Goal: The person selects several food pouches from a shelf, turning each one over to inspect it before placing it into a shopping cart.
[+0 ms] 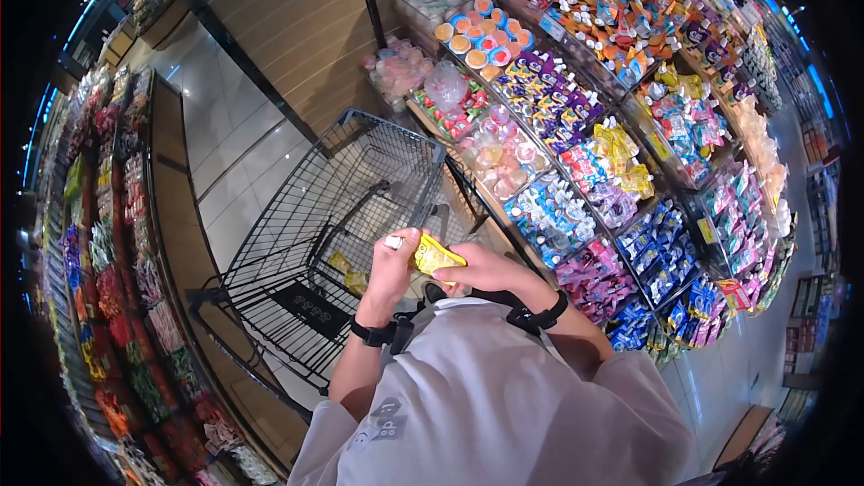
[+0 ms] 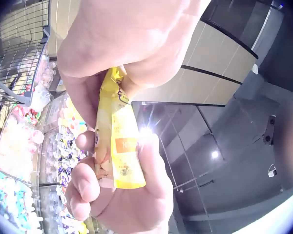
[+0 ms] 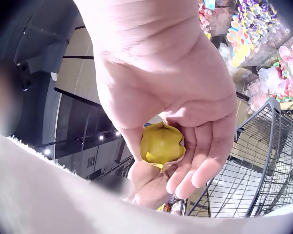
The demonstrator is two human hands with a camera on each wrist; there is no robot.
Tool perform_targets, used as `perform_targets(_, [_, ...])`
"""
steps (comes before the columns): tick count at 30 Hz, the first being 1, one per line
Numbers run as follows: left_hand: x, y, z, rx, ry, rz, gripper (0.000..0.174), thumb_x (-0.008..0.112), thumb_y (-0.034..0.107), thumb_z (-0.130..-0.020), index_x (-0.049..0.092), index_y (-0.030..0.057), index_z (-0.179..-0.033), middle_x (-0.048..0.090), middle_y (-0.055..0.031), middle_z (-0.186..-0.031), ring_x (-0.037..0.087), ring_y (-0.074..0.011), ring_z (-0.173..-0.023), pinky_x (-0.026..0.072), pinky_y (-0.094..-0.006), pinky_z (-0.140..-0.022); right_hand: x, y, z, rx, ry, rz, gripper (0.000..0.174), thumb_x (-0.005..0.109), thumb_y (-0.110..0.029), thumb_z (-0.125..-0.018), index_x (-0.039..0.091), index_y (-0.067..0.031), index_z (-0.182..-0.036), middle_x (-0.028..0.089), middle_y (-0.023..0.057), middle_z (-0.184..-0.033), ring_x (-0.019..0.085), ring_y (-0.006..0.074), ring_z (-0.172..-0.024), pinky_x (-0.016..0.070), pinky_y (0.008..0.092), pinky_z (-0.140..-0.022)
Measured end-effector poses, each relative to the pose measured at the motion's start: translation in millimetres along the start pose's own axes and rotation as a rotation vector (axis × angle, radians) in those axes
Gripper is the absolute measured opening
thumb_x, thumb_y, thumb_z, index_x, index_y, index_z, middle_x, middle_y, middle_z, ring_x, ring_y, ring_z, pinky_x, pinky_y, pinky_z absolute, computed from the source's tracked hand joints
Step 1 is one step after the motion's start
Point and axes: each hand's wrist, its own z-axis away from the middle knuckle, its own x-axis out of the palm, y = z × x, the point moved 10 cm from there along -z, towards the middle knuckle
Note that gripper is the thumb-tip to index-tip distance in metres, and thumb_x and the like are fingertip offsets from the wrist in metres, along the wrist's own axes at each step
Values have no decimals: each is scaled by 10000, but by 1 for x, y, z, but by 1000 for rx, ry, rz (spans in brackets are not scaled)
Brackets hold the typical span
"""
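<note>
Between both hands, in front of the shirt, is a yellow pouch (image 1: 436, 256) with printing on it. My left hand (image 1: 392, 268) pinches its narrow end, which the fingers partly hide. A small white piece (image 1: 393, 241) shows by those left fingers. At the pouch's wider end, my right hand (image 1: 490, 268) holds it between thumb and fingers. The left wrist view shows the printed side of the pouch (image 2: 119, 141), with the right hand (image 2: 132, 204) below it. Facing the right wrist camera is the pouch's folded yellow base (image 3: 162, 145), inside the curve of the right hand (image 3: 171, 97).
A black wire shopping cart (image 1: 288, 243) stands ahead and to the left, with a yellow package (image 1: 346, 272) in it. To the right rise tiered bins of colourful pouches and cups (image 1: 558, 99). Another stocked display (image 1: 108, 252) lines the left, across the tiled floor (image 1: 238, 171).
</note>
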Motion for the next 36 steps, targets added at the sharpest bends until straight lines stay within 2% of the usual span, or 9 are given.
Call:
perform_targets(4, [28, 14, 7, 7, -244, 171, 498, 510, 349, -1047, 526, -60, -1331, 602, -158, -1325, 598, -241, -1174, 465, -410, -1032, -7, 5, -1, 16, 41, -120, 335, 643, -335, -978, 644, -4, -1031, 693, 48, -823, 676, 111, -731, 543, 251, -630])
perform_targets(12, [4, -5, 2, -9, -270, 83, 505, 440, 387, -1067, 570, -62, -1257, 620, -140, -1293, 629, -236, -1097, 470, -399, -1001, 2, 11, -16, 14, 9, -272, 371, 585, -344, -1016, 595, -3, -1159, 689, 58, -868, 662, 101, -736, 528, 226, -623])
perform_targets(18, [-2, 26, 12, 94, -109, 200, 565, 392, 487, -1052, 451, 43, -1397, 576, -155, -1369, 645, -254, -1066, 554, -388, -841, 22, -16, -56, -18, 2, -194, 400, 555, -360, -1026, 580, -5, -1206, 681, 64, -914, 658, 111, -718, 519, 228, -615])
perform_targets(19, [-6, 32, 15, 96, -98, 222, 566, 355, 487, -1062, 455, 25, -1372, 588, -153, -1338, 640, -260, -1061, 536, -405, -888, 23, -20, -62, -7, 28, -147, 429, 550, -380, -1024, 575, 0, -1223, 681, 68, -921, 663, 118, -722, 520, 234, -619])
perform_targets(23, [-79, 50, 14, 212, 168, 289, 562, 253, 453, -1086, 460, -21, -1304, 624, -191, -1205, 614, -328, -1116, 475, -452, -1014, 14, -31, -68, -93, 145, 324, 521, 564, -449, -997, 563, -5, -1268, 684, 77, -930, 682, 137, -781, 538, 282, -672])
perform_targets(25, [-131, 50, 21, 201, 284, 390, 544, 252, 434, -1091, 456, -26, -1298, 623, -204, -1179, 622, -355, -1088, 487, -467, -995, 6, -24, -64, -80, 114, 312, 439, 601, -395, -988, 596, -24, -1223, 690, 71, -948, 671, 128, -797, 531, 284, -690])
perform_targets(27, [-190, 40, 27, 183, 315, 268, 503, 289, 419, -1090, 462, 3, -1316, 608, -179, -1177, 620, -330, -1100, 487, -462, -996, 7, -2, -60, 35, -62, 13, 350, 637, -322, -976, 622, -28, -1166, 698, 63, -971, 652, 112, -793, 520, 273, -694])
perform_targets(32, [-391, -91, 50, -155, 679, 169, 369, 437, 301, -1061, 577, -26, -1161, 651, -150, -1074, 654, -276, -963, 544, -431, -876, -26, 18, -38, 68, 10, -17, 274, 579, -215, -1013, 607, -19, -1202, 691, 57, -989, 644, 119, -835, 525, 260, -729])
perform_targets(36, [-406, -141, 84, -292, 815, 298, 358, 470, 302, -1049, 562, -6, -1207, 648, -131, -1138, 645, -311, -1030, 532, -467, -919, -54, 27, -8, 80, 161, -124, 260, 608, -227, -997, 626, -24, -1158, 698, 69, -970, 643, 117, -808, 524, 260, -717])
